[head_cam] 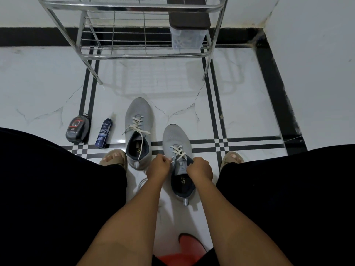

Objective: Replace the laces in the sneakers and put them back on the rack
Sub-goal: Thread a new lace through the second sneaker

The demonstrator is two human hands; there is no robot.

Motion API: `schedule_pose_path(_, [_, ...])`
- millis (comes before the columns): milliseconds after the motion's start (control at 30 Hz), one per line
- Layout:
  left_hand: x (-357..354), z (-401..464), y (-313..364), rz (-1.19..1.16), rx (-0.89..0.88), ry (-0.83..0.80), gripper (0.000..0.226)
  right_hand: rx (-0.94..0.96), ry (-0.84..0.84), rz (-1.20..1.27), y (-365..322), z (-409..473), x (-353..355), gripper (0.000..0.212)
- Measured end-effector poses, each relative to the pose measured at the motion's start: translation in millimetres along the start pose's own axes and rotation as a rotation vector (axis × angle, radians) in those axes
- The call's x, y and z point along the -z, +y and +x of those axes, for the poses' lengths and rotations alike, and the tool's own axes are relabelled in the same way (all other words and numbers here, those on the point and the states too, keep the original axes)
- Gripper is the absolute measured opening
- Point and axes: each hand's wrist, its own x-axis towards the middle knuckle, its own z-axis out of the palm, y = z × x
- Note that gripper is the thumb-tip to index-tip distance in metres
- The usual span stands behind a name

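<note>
1. The near grey sneaker (176, 143) lay on the tiled floor (240, 104) between the person's feet; the left hand (158, 167) and right hand (199, 167) each pinched its white lace (178, 151) at the tongue.
2. The second sneaker (137, 120) stood just left, laced; its insole logo was unreadable.
3. A blue spray bottle (103, 134) and a dark polish tin (77, 129) bore blurred labels.
4. The metal rack (146, 54) stood beyond, top cut off.
</note>
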Motion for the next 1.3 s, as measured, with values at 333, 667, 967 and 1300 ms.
schedule_pose_path(333, [-0.4, -20.8, -10.2, 0.162, -0.152, 0.127, 0.013, 0.006, -0.006, -0.015, -2.5, -2.5, -0.2, 0.024])
schedule_pose_path(667, [10.5, -18.8, -0.5, 0.387, -0.265, 0.148, 0.020, 0.009, 0.001, -0.028, -1.5, -4.2, 0.5, 0.024])
schedule_pose_path(967, [4.1, -15.9, -3.1, -0.078, -0.064, 0.054, 0.016, 0.016, -0.007, -0.034, 0.2, -1.5, -1.0, 0.023])
schedule_pose_path(1300, [8.5, 1.0, 13.8, -0.044, 0.009, -0.156, 0.040, 0.076, -0.007, -0.109, -1.1, -1.7, -3.3, 0.026])
